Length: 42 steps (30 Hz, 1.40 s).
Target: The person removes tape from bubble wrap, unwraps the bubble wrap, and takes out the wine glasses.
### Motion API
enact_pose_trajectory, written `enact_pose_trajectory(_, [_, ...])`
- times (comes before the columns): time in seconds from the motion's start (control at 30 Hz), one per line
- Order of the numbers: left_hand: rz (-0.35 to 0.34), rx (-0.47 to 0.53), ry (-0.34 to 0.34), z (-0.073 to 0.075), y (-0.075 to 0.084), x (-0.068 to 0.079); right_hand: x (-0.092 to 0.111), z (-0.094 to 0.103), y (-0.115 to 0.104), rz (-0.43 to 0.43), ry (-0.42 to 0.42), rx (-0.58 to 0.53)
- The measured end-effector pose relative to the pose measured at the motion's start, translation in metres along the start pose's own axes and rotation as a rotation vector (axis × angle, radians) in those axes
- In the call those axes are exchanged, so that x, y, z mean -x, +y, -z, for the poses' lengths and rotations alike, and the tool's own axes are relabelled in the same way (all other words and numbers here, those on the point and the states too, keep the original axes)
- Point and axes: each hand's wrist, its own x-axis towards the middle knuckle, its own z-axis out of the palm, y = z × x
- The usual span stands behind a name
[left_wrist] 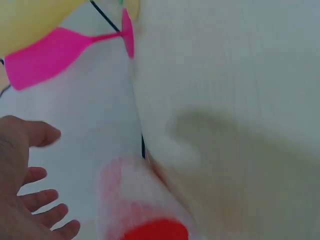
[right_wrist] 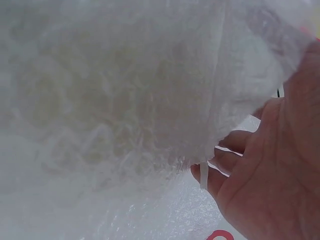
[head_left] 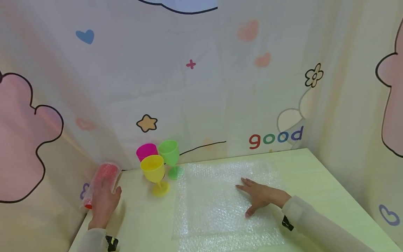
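Observation:
At the table's left edge, my left hand [head_left: 104,201] overlaps a red bundle wrapped in bubble wrap [head_left: 108,171] in the head view. The left wrist view shows that hand's fingers loosely spread, apart from the bundle [left_wrist: 137,200] and its bare red end. My right hand [head_left: 261,195] is spread over a flat sheet of bubble wrap [head_left: 211,203] on the table. Seen from the right wrist, a cloudy fold of the wrap [right_wrist: 125,100] covers some of the fingertips. Right of the bundle stand a yellow goblet [head_left: 153,169], a green goblet [head_left: 169,152] and a magenta goblet [head_left: 146,150].
The pale table [head_left: 318,196] meets a printed curtain [head_left: 204,98] at its back, with more curtain on both sides. The goblets stand close together at the back, between the bundle and the bubble wrap sheet.

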Motion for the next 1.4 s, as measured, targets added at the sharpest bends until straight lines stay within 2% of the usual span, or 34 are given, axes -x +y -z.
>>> enact_pose_trajectory(0.1, [-0.045,-0.083,0.050,0.004,-0.016,0.000,0.001,0.000,0.000,0.002,0.002,0.002])
enact_pose_trajectory(0.23, [-0.083,-0.174,0.062,0.004,-0.032,0.000,0.002,0.001,-0.001,0.009,0.008,-0.001])
enact_pose_trajectory(0.4, [-0.076,-0.187,0.067,0.003,-0.044,0.003,0.003,0.000,-0.001,0.012,0.008,0.004])
enact_pose_trajectory(0.67, [0.061,-0.202,-0.054,0.005,-0.053,0.008,0.003,0.000,-0.002,0.009,0.008,-0.017])
enact_pose_trajectory(0.77, [0.092,-0.210,-0.099,0.006,-0.056,0.007,0.003,-0.001,-0.001,0.012,0.008,-0.022])
enact_pose_trajectory(0.9, [0.123,-0.217,-0.197,0.005,-0.059,0.006,0.003,-0.001,0.000,0.018,0.006,-0.024])
enact_pose_trajectory(1.0, [0.130,-0.214,-0.227,0.006,-0.059,0.006,0.003,0.000,0.000,0.011,0.003,-0.025])
enact_pose_trajectory(1.23, [0.126,-0.219,-0.208,0.006,-0.056,0.008,0.004,0.001,-0.002,0.015,0.002,-0.033])
enact_pose_trajectory(1.4, [0.126,-0.202,-0.146,0.004,-0.057,0.010,0.005,0.001,-0.002,0.018,0.007,-0.027])
